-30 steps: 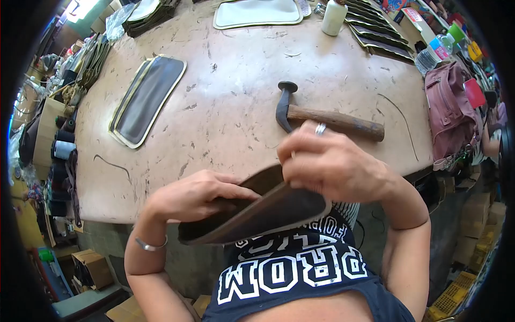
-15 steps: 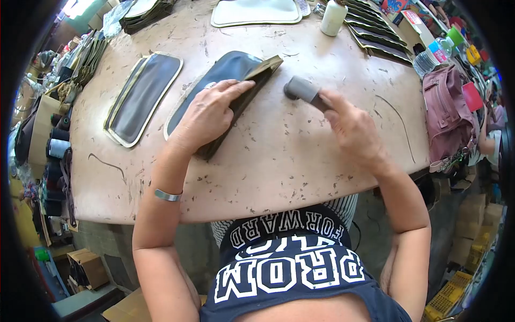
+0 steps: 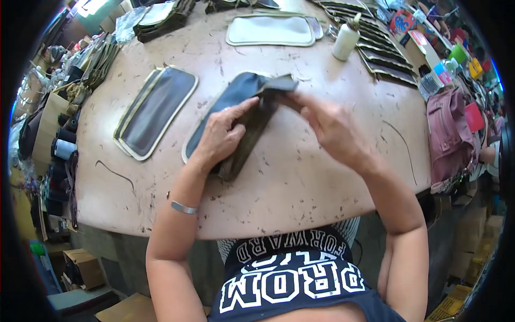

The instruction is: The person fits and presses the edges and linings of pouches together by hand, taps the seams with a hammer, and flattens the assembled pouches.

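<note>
A dark blue-grey pouch panel [image 3: 238, 88] with pale edging lies at a slant on the table. Along its right side a folded olive-brown strip [image 3: 244, 147] stands partly raised. My left hand [image 3: 220, 134] rests on the panel, index finger stretched along the strip and the other fingers curled on it. At the strip's upper end, my right hand [image 3: 335, 126] is closed around the dark handle of a hammer, blurred by motion; its head is mostly lost against the dark strip. A second edged panel [image 3: 161, 112] lies flat to the left.
A white edged panel [image 3: 271, 30] and a white bottle [image 3: 346, 42] stand toward the back. Stacked dark pieces [image 3: 383, 51] line the back right. A pink bag [image 3: 453, 137] sits at the right edge, thread spools [image 3: 64, 149] at the left.
My right hand has brought the hammer left from bare table onto the strip's upper end. The strip's top is bent over more. The whole view has shifted slightly.
</note>
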A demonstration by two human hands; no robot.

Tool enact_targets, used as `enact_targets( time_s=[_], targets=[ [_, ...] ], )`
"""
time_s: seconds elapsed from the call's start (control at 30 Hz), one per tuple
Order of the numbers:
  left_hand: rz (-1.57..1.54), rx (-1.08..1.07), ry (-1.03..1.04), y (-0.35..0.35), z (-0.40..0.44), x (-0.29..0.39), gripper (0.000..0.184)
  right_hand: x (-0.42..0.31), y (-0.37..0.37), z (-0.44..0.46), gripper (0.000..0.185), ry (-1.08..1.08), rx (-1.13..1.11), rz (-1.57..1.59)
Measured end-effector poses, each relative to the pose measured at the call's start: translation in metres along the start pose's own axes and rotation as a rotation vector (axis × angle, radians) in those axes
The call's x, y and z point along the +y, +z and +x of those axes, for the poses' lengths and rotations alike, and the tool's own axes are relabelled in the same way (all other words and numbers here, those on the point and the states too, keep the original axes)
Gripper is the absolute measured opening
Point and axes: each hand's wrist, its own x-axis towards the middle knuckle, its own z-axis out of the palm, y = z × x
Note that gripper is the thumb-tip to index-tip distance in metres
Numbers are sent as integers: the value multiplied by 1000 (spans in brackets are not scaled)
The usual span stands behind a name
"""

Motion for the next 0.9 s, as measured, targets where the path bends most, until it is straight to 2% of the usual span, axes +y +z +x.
enact_targets(
  time_s=[0.1,0.2,0.3,0.53,0.6,0.7,0.8,0.9],
  targets=[
    [-89,29,56,3,0,-7,55,-9,6,-10,40,6,-163,-102],
    [-180,27,27,3,-1,-6,55,-27,1,-16,43,13,-194,-34],
    [-237,20,-19,0,-2,-3,54,-42,1,-20,45,-18,-336,-97],
    [-242,-10,-76,-1,-4,0,53,-58,-1,-26,52,-157,-409,-129],
    [-206,4,-49,-1,-2,-3,53,-65,4,-34,53,-169,-395,-117],
    [-162,-61,-179,-4,-4,7,54,-62,13,-43,52,-184,-386,-141],
    [-92,-7,-40,1,-2,0,55,-36,11,-33,45,-183,-235,-200],
    [-37,-3,9,5,-1,0,56,8,8,-13,40,-38,-63,-233]
  ],
)
